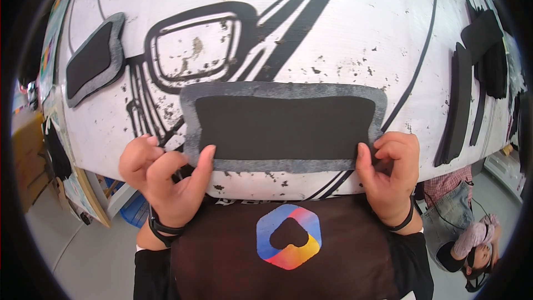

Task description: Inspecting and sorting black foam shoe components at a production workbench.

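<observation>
Watching remotely, I have grey-bordered black panel (283,128) on table (383,28), table's front edge just nearside of panel. Left hand (169,172) pinches panel's near-left corner, right hand (391,169) near-right. I'd keep pinches light, tension even, border flat.

The forearms come in from the lower edge, well apart, the left wrist (173,215) and right wrist (395,218) angled up toward the hands. The left hand (173,180) is bent at the knuckles, its fingers curled and its thumb (205,160) upright on the inner side — a pinching pose. The right hand (391,178) nearly mirrors it: fingers folded, thumb raised and facing the other — both level, some fingertips hidden.
</observation>
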A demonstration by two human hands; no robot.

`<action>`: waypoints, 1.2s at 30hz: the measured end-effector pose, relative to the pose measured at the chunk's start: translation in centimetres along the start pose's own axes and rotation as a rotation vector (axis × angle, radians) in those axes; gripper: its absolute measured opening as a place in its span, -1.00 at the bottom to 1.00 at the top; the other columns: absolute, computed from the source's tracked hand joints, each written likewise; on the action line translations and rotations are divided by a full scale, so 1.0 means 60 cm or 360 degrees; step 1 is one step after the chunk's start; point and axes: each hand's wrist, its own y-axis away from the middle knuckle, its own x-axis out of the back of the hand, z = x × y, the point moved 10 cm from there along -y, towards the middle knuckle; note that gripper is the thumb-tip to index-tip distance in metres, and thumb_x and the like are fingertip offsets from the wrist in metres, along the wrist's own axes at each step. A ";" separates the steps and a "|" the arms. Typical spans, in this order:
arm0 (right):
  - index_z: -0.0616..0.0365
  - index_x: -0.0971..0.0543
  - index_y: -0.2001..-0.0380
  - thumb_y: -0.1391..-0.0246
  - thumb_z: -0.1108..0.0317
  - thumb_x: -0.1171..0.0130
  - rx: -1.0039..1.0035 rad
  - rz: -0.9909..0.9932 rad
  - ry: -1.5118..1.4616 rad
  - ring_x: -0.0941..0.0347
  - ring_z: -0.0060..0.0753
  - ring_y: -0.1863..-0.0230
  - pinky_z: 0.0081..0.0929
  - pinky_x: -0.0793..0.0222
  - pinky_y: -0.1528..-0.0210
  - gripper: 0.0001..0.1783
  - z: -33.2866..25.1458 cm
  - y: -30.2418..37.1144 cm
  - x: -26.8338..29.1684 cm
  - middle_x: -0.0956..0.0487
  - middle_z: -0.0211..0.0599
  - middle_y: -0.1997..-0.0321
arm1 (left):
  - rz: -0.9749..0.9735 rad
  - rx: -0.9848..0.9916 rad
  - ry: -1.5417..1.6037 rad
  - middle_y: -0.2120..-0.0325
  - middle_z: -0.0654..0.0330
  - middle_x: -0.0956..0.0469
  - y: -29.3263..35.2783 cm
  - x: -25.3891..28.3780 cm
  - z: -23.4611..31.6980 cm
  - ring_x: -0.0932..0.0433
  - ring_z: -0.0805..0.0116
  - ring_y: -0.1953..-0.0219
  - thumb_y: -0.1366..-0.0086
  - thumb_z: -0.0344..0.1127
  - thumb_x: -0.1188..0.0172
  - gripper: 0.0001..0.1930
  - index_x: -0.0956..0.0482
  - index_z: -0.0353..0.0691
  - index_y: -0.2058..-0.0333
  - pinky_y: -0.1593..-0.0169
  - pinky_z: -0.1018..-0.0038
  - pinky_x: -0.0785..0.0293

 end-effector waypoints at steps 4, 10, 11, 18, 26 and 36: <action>0.12 -0.35 0.24 0.22 0.58 -0.37 -0.0090 0.0073 0.0142 -0.23 -0.39 0.37 -0.48 -0.20 0.36 -0.53 0.008 0.020 0.016 -0.20 -0.23 0.20 | -0.0279 -0.0150 0.0022 0.30 0.23 -0.38 -0.006 -0.019 0.017 -0.35 0.16 0.14 0.10 -0.53 -0.40 -0.64 -0.49 -0.10 0.31 0.04 0.28 -0.32; 0.14 -0.36 0.16 0.05 0.36 -0.27 0.0457 0.0115 0.0357 -0.30 -0.19 0.22 -0.33 -0.29 0.16 -0.61 -0.079 0.009 0.083 -0.37 -0.18 0.14 | -0.0571 -0.0374 0.0150 0.06 0.08 -0.45 -0.041 0.007 0.069 -0.38 0.02 -0.05 -0.01 -0.41 -0.31 -0.55 -0.48 -0.20 0.06 -0.09 0.22 -0.29; 0.21 -0.41 0.08 0.00 0.27 -0.23 0.0515 0.0059 0.0260 -0.36 -0.08 0.08 -0.26 -0.33 0.03 -0.57 -0.089 0.003 0.083 -0.46 -0.10 0.05 | -0.0739 -0.0495 0.0141 -0.04 0.02 -0.40 -0.044 -0.005 0.085 -0.34 0.00 -0.13 -0.09 -0.30 -0.27 -0.50 -0.42 -0.25 -0.03 -0.15 0.19 -0.24; 0.29 -0.26 -0.23 -0.07 -0.04 -0.07 0.0583 -0.0740 0.0339 -0.09 -0.15 -0.38 -0.18 0.08 -0.38 -0.21 -0.093 -0.037 -0.105 -0.22 -0.09 -0.35 | -0.1238 -0.0620 0.0114 -0.28 -0.06 -0.13 -0.011 -0.135 0.124 -0.07 0.10 -0.35 -0.18 0.12 -0.13 -0.19 -0.17 -0.35 -0.24 -0.36 0.20 0.06; 0.27 -0.24 -0.24 -0.04 -0.19 -0.05 0.0507 -0.0704 0.0478 -0.07 -0.17 -0.39 -0.27 0.07 -0.38 -0.12 -0.063 -0.019 -0.078 -0.19 -0.09 -0.37 | -0.1126 -0.0578 0.0002 -0.28 -0.08 -0.11 0.000 -0.117 0.097 -0.07 0.05 -0.35 -0.05 0.29 -0.17 -0.02 -0.16 -0.39 -0.24 -0.35 0.21 0.02; 0.15 -0.39 -0.14 0.20 0.09 -0.33 0.0659 -0.0831 0.0686 -0.18 -0.24 -0.33 -0.15 0.00 -0.34 -0.21 -0.053 0.064 -0.037 -0.29 -0.23 -0.31 | -0.0944 -0.1055 -0.0167 -0.06 0.14 -0.47 0.059 -0.048 0.089 -0.45 0.28 -0.10 -0.09 -0.27 -0.20 -0.54 -0.50 -0.26 0.00 -0.15 0.37 -0.34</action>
